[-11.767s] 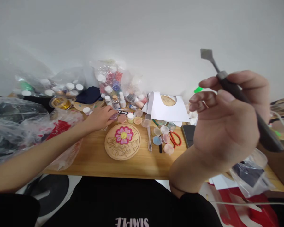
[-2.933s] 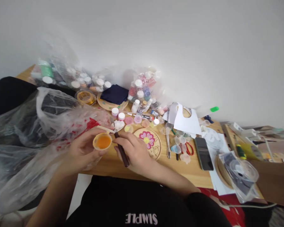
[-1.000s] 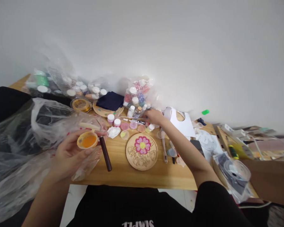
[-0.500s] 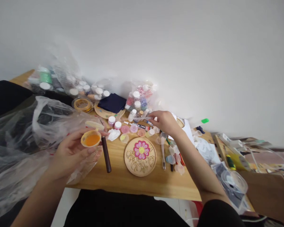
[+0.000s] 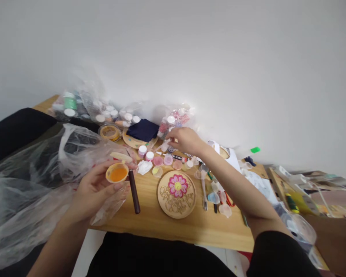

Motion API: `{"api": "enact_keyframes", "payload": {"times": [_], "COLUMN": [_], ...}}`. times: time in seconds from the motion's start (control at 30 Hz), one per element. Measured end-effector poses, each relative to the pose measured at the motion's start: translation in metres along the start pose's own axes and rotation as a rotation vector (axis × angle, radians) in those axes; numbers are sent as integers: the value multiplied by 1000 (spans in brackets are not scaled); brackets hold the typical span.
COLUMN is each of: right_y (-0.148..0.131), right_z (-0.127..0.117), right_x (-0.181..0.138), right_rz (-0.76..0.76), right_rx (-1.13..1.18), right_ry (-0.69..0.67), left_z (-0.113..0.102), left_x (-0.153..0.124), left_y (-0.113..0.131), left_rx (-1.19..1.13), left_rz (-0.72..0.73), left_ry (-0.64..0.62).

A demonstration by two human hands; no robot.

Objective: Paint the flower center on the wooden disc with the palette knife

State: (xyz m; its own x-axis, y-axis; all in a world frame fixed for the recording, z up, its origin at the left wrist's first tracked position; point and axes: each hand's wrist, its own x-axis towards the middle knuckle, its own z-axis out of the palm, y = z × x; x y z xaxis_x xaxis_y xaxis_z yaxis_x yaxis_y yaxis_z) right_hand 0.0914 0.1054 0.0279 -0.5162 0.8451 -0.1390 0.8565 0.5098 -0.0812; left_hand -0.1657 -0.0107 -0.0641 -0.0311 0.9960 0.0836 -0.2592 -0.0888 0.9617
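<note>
My left hand (image 5: 99, 186) is closed around a small plastic cup (image 5: 117, 173) of orange paint, tilted toward me, its pale lid (image 5: 121, 157) standing open behind. Beyond the glue tube, my right hand (image 5: 184, 140) reaches over the back of the table, fingers pinched on a thin clear stick (image 5: 162, 146), whose kind I cannot make out. A round wooden board (image 5: 176, 209) lies between the hands. It bears a pink flower (image 5: 178, 186) with a yellow centre, and gold outlines below. A dark-handled tool (image 5: 134, 194) lies beside the left hand.
Paint cups (image 5: 158, 161), white-lidded jars (image 5: 142, 151) and a B-7000 glue tube (image 5: 177, 157) stand behind the board. A brush (image 5: 204, 192) and small open cups (image 5: 225, 210) lie right. Clear plastic bags (image 5: 46, 184) cover the left. A navy cloth (image 5: 143, 130) lies at the back.
My right hand has moved left with the clear stick, now pointing down toward the items behind the glue tube. My left hand keeps the orange cup nearly still. The view has shifted slightly.
</note>
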Motion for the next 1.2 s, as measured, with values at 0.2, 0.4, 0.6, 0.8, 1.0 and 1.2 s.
{"api": "enact_keyframes", "payload": {"times": [0.2, 0.4, 0.6, 0.8, 1.0, 1.2], "right_y": [-20, -30, -17, -10, 7, 22], "right_z": [-14, -19, -11, -5, -25, -75], "right_x": [13, 16, 14, 8, -18, -88], "right_rz": [-83, -89, -73, -89, -26, -73], "right_rx": [-126, -217, -117, -84, 4, 221], "right_ry": [-61, -92, -51, -7, 134, 502], "left_z": [-2, -2, -1, 3, 2, 19], "left_x": [-2, -3, -3, -4, -4, 1], "left_y": [-1, -1, 2, 5, 3, 9], "left_rx": [-33, -67, -57, -61, -9, 107], "left_rz": [14, 26, 49, 15, -97, 99], "left_ry": [-24, -51, -56, -32, 100, 102]}}
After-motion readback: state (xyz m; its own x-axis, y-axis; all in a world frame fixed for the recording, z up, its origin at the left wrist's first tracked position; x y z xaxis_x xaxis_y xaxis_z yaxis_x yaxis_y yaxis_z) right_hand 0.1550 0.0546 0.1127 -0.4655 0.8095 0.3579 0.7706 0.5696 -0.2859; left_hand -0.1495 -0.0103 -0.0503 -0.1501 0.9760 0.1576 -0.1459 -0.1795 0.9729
